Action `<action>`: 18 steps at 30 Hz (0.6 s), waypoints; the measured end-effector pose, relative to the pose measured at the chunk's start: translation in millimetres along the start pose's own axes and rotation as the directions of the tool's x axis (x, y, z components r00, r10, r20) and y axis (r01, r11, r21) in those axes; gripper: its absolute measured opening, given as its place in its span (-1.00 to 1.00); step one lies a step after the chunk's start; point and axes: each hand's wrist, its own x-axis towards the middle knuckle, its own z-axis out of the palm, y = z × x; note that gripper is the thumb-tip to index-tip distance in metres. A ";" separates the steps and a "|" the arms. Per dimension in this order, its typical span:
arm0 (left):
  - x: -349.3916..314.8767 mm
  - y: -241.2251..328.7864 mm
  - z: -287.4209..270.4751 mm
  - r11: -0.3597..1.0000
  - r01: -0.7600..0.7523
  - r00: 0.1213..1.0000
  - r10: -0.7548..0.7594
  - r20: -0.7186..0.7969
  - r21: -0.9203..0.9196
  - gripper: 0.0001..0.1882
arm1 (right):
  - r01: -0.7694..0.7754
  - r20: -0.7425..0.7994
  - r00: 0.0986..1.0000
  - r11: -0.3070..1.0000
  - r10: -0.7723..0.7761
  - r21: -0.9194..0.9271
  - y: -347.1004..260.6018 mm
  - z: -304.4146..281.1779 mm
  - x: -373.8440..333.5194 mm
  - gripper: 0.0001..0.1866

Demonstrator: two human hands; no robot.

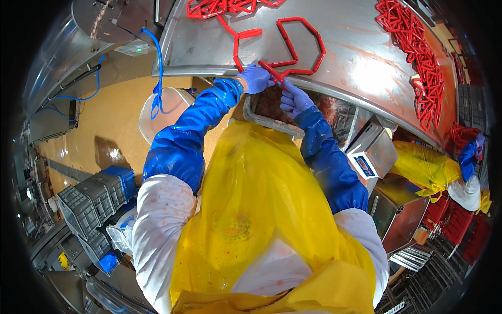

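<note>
A string of red sausage links [320, 44] lies in a loop on the metal table [209, 44], its near end coming over the table's front edge to my hands. My left hand [255, 78], in a purple glove, is closed round the links at that edge. Just to its right and a little nearer, my right hand [296, 100] pinches the string where links meet in a V. Further links [236, 49] run from my left hand back to a heap of sausages [219, 7] at the far side of the table.
On the table's right lies a long pile of linked sausages [413, 57]. Below the front edge sits a tub [256, 119] with reddish contents, beside a scale [372, 149]. A blue hose [159, 57] hangs at left, near a white bin [157, 112]. Another person [465, 188] works at right.
</note>
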 end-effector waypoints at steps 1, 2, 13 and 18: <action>3.1 -5.1 11.1 0.976 -0.004 0.998 -0.009 -0.058 -0.217 -0.75 | -0.009 0.002 1.000 1.000 0.009 -0.022 2.0 -0.5 1.8 -0.75; 5.1 -7.5 14.0 0.907 -0.021 0.993 -0.029 -0.112 -0.421 -0.74 | -0.011 -0.037 0.999 1.000 0.011 0.002 2.5 2.1 2.6 -0.76; -3.2 4.4 11.5 0.353 0.204 0.959 -0.261 0.113 -0.913 -0.60 | 0.294 0.215 0.563 -0.049 -0.798 -0.954 20.5 -26.4 53.9 -0.67; -14.8 8.4 -0.1 0.382 0.102 0.973 -0.229 0.013 -0.918 -0.64 | -0.006 0.231 0.868 -0.475 -0.439 -0.880 -34.8 15.0 8.2 -0.63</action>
